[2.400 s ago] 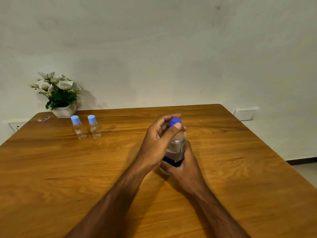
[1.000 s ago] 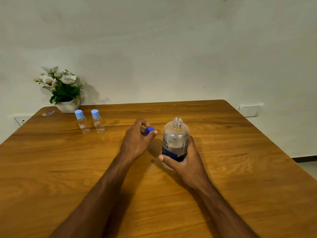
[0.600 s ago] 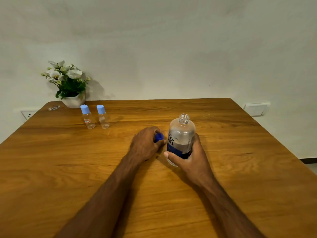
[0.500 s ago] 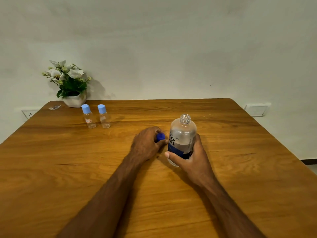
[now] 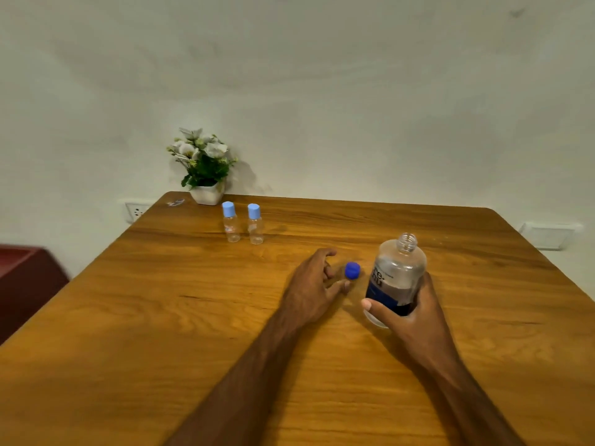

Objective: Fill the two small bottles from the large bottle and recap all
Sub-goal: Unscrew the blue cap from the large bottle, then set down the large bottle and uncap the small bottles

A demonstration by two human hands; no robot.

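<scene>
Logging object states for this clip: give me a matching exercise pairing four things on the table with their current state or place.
Things:
1. large bottle
2. dark blue cap
3. two small bottles
4. flower pot

States or places:
A. at the table's far corner by the wall
B. capped, standing side by side, untouched
C. uncapped, held in the right hand
D. lying on the table beside the open left hand

Pairs: 1-C, 2-D, 3-B, 4-A

Uncapped large bottle (image 5: 397,278), capped small bottles (image 5: 243,223)
</scene>
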